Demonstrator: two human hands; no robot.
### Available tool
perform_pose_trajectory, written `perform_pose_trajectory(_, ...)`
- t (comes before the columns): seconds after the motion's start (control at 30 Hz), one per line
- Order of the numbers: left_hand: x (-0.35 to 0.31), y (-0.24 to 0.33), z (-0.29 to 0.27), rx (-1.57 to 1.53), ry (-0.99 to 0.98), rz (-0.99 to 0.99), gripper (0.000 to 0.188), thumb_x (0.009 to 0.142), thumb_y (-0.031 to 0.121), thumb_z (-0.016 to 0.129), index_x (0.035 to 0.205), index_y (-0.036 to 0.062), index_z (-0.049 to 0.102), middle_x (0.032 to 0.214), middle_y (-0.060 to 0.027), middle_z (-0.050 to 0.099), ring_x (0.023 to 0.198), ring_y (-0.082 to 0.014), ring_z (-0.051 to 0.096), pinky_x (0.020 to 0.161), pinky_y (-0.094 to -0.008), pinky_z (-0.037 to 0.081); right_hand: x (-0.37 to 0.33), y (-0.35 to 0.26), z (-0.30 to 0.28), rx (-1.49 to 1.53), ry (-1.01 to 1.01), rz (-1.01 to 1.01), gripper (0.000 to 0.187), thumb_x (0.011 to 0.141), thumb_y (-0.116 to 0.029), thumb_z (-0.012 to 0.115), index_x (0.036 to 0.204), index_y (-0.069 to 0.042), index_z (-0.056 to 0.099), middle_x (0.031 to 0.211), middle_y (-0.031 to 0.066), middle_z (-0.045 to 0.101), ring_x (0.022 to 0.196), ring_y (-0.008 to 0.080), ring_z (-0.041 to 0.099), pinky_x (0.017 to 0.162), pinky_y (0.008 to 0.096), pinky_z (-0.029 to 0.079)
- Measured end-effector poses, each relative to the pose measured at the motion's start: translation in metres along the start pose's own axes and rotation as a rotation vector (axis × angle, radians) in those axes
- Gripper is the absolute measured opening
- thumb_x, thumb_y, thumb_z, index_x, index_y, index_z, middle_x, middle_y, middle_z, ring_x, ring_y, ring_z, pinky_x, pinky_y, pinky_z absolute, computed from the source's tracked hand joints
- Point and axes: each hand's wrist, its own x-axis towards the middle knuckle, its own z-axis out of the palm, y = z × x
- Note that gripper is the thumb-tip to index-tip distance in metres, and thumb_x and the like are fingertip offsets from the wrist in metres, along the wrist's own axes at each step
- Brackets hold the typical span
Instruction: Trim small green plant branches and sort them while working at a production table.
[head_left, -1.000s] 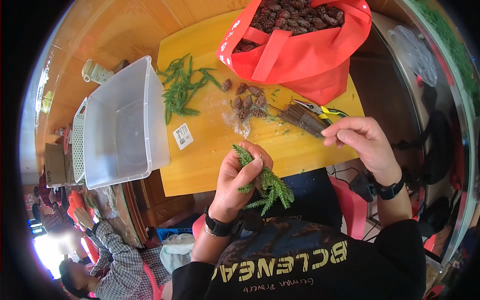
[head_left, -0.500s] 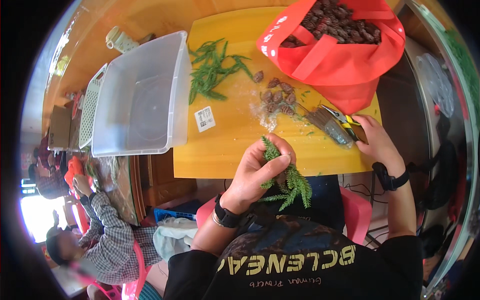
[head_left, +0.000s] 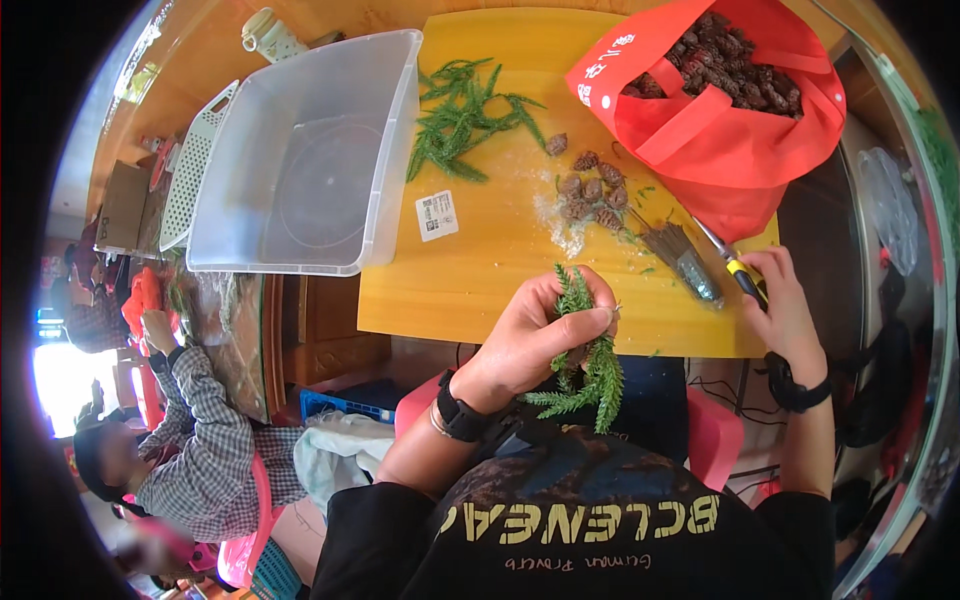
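At centre frame, the left hand [head_left: 535, 335] closes around a bunch of green conifer sprigs [head_left: 588, 360], gathered upright for bundling, while the right hand [head_left: 785, 305] at right grips yellow-handled snips [head_left: 735, 268] lying on the yellow board [head_left: 480, 270], beside scattered pine cones [head_left: 590, 190].

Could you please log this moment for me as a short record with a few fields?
Left hand: left hand holds a green conifer sprig over the lap
Right hand: right hand rests at the board's right edge on the yellow-handled cutters
Work surface: yellow board
On board: loose pine cones, pile of green sprigs, bundle of thin sticks
Containers: red bag of cones; clear plastic tub, nothing in it
Nearby: another person, lower left
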Motion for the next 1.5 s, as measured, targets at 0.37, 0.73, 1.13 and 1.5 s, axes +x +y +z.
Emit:
perform_pose_trajectory(0.37,0.002,0.005,-0.003,0.013,-0.04,-0.051,0.008,0.084,0.01,0.06,0.086,0.0026,0.056,0.07,0.0006,0.056,0.053,-0.0038,0.048,0.049,-0.0182,0.038,-0.003,-0.076,0.01,0.988,-0.416,-0.007,0.013,0.078,-0.013,0.062,0.08,-0.001,0.059,0.071,0.0006,0.057,0.059,0.0059,0.048,0.056,0.0211,0.039)
perform_pose_trajectory(0.73,-0.005,0.012,0.001,0.117,0.041,-0.105,0.011,0.081,0.012,0.057,0.082,0.0014,0.053,0.066,-0.0069,0.055,0.059,-0.0114,0.049,0.053,-0.0235,0.038,0.014,-0.099,0.009,0.798,-0.379,-0.103,0.02,0.075,-0.01,0.064,0.091,0.0,0.06,0.072,0.005,0.061,0.064,0.0145,0.059,0.061,0.0253,0.045)
perform_pose_trajectory(1.13,-0.004,0.015,0.001,0.116,0.054,-0.165,0.013,0.081,0.01,0.057,0.088,-0.0005,0.055,0.068,-0.0049,0.057,0.057,-0.008,0.048,0.052,-0.0207,0.037,0.015,-0.098,0.006,0.66,-0.368,-0.122,0.018,0.069,-0.005,0.064,0.085,0.003,0.062,0.079,0.0087,0.06,0.063,0.0154,0.055,0.059,0.0249,0.042)
perform_pose_trajectory(1.5,-0.003,0.019,0.003,0.143,0.072,-0.178,0.012,0.079,0.009,0.059,0.088,0.0003,0.056,0.07,-0.0039,0.058,0.057,-0.0062,0.047,0.052,-0.0198,0.037,0.015,-0.1,0.006,0.693,-0.407,-0.073,0.015,0.071,-0.005,0.063,0.083,0.003,0.06,0.082,0.0103,0.063,0.071,0.0179,0.061,0.065,0.0264,0.046)
